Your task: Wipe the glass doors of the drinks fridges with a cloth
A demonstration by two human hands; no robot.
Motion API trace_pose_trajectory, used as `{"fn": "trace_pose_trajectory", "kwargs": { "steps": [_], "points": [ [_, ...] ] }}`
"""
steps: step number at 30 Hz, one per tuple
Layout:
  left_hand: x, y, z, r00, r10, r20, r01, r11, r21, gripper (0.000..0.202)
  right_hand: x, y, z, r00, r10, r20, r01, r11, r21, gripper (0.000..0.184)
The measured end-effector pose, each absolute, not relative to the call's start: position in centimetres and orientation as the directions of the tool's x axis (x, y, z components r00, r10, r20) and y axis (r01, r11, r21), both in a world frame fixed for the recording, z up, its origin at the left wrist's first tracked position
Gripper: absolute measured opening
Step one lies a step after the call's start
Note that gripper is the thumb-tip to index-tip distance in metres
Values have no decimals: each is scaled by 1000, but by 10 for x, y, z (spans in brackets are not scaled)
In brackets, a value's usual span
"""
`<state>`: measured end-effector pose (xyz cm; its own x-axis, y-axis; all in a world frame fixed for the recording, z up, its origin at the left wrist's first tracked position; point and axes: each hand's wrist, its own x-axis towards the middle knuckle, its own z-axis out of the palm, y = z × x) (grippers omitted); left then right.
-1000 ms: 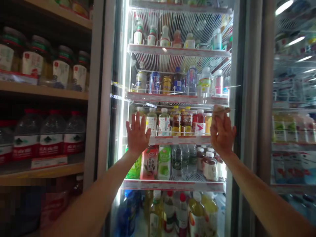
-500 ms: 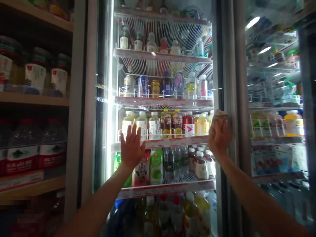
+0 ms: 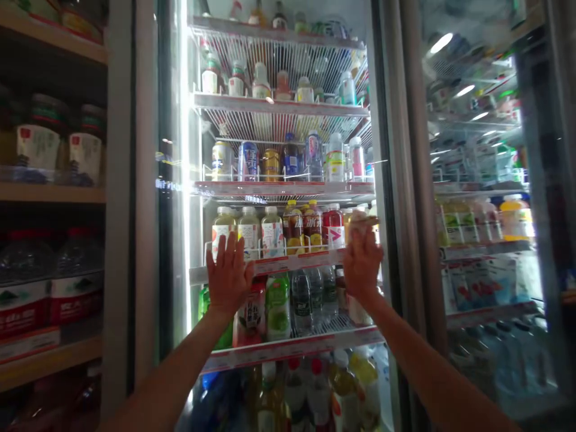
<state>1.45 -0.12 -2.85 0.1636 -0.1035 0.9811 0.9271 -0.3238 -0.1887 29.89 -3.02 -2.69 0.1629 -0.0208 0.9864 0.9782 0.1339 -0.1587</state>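
A closed glass door of a lit drinks fridge stands upright before me, its metal frame (image 3: 407, 150) on the right. My left hand (image 3: 228, 276) lies flat against the glass with fingers spread, in front of the shelf of juice bottles (image 3: 271, 233). Against the right part of the pane is my right hand (image 3: 361, 261), its fingers pressing a light brownish cloth (image 3: 363, 221). Part of the cloth is hidden behind the fingers. Behind the right wrist, white-capped bottles are partly covered.
Wooden shelves (image 3: 54, 193) with dark bottles and large red-labelled water bottles stand to the left. A second glass fridge door with drinks (image 3: 515, 219) is to the right. Cans (image 3: 248, 161) and more bottles fill the shelves above and below my hands.
My right hand has moved left with the cloth, from the door's right edge onto the glass. My left hand stays flat at the same spot; the view has shifted slightly right.
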Motion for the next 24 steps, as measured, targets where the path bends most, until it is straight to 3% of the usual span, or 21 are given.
{"fn": "trace_pose_trajectory", "kwargs": {
  "steps": [3,5,7,10,11,12,15,17,19,22,24],
  "points": [
    [22,-3,-41,118,-81,990,932,-335,-138,64,250,-33,-52,-177,71,982,960,231,156,49],
    [25,-4,-50,117,-65,991,929,-345,-132,63,244,-35,-60,-236,85,968,945,252,209,49],
    [27,-5,-57,122,-44,992,926,-354,-129,60,260,-35,-58,-113,55,992,971,219,98,47],
    [30,-6,-60,90,20,996,920,-384,-75,56,275,-33,-50,168,-2,986,971,175,-165,48],
    [30,-6,-61,73,43,996,917,-396,-50,55,269,-32,-50,181,11,983,967,179,-180,49],
    [31,-6,-61,59,64,996,913,-407,-27,54,259,-32,-52,128,45,991,972,195,-134,50],
    [30,-8,-69,62,108,992,913,-408,-12,52,223,-36,-69,-251,149,956,935,294,200,49],
    [28,-11,-76,101,139,985,918,-395,-38,50,220,-40,-77,-349,148,925,901,323,289,46],
    [26,-15,-82,137,182,974,920,-388,-57,50,239,-42,-76,-222,133,966,942,286,178,43],
    [26,-19,-85,151,254,955,920,-390,-41,51,267,-43,-66,103,120,987,973,196,-125,45],
    [26,-20,-83,138,292,946,915,-403,-9,52,263,-46,-67,136,143,980,973,168,-160,46]
  ]
}}
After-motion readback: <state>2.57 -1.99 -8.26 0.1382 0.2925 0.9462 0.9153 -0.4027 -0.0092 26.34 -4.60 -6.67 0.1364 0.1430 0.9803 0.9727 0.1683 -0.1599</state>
